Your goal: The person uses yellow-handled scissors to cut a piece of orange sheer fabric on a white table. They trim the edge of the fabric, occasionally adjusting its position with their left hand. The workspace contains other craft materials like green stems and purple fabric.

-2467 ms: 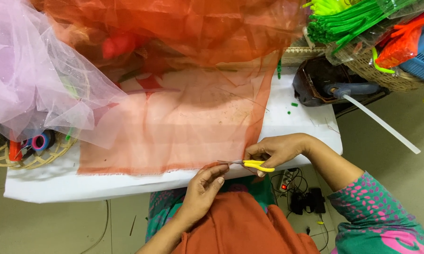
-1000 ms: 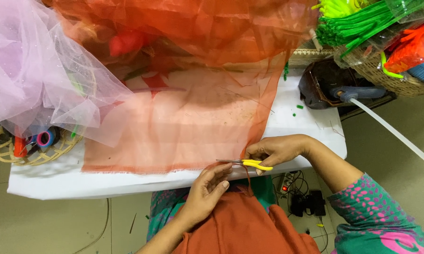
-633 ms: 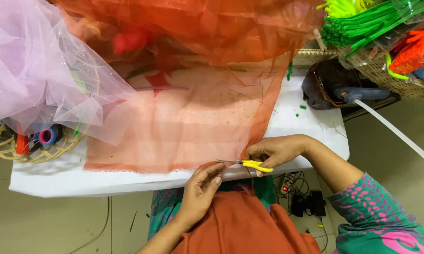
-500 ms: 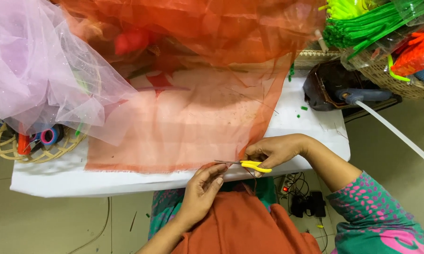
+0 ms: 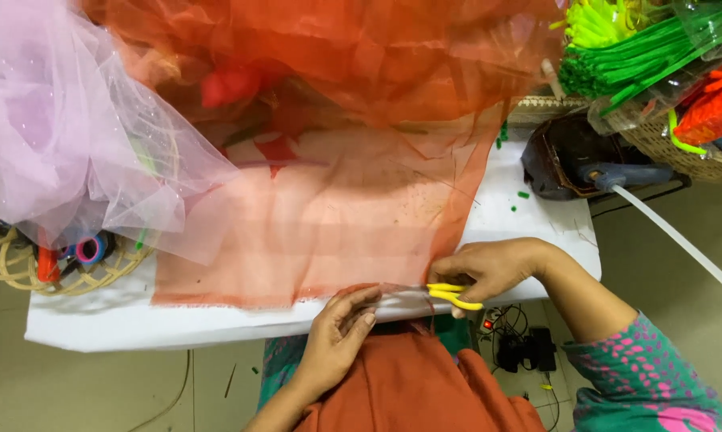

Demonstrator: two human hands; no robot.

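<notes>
The orange sheer fabric (image 5: 329, 232) lies flat on the white worktop (image 5: 137, 324), its near edge running just inside the worktop's near edge, with a bare white strip at the near left. The scissor blades are hidden under the fabric and hands, and the far worktop is buried in bunched orange and pink netting (image 5: 65, 128). The right hand (image 5: 489, 268) has its fingers closed around the yellow scissors (image 5: 453, 296) at the fabric's near right corner; the left hand (image 5: 341, 332) pinches the fabric edge just beside them.

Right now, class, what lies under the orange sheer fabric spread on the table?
Under the orange fabric the white table shows through. Farther back, red shapes glow through its bunched folds, too blurred to identify.
</notes>
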